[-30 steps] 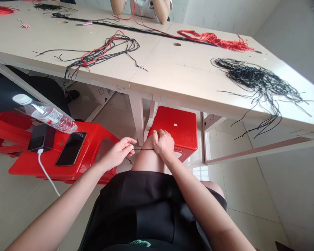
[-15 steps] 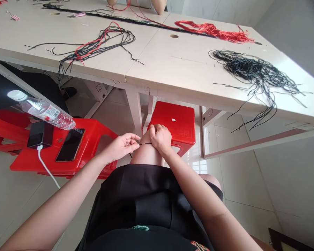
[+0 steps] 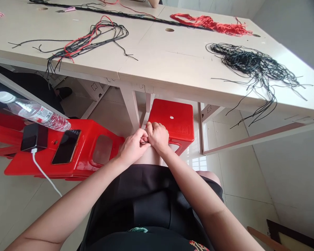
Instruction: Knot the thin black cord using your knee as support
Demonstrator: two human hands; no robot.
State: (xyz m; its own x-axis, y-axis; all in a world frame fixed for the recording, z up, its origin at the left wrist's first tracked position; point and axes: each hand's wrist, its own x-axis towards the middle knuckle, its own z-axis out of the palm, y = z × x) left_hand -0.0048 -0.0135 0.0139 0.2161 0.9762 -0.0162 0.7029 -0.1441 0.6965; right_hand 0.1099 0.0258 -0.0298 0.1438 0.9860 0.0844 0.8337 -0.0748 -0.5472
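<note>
Over my bare knee, my left hand (image 3: 134, 145) and my right hand (image 3: 158, 136) meet, their fingers touching. A short bit of thin black cord (image 3: 146, 142) shows between them. The left thumb and fingers are pinched on this cord. My right hand is curled over the top of the knee with its fingers bent; its fingertips and the cord's far end are hidden beneath it. On the table edge ahead lies a bundle of black and red cords (image 3: 86, 43). Further right is a tangled heap of black cord (image 3: 251, 62).
A white table (image 3: 151, 66) runs across in front, with a red cord bundle (image 3: 211, 24) and pink-handled scissors (image 3: 69, 9) on it. At left, a red stool (image 3: 86, 153) carries a bottle (image 3: 39, 113), a phone (image 3: 66, 146) and a black charger (image 3: 35, 136). Another red stool (image 3: 181, 118) stands beyond my knee.
My left hand has moved right, from holding the cord out beside the knee to touching my right hand. The right hand stays on the knee. The view has shifted slightly.
</note>
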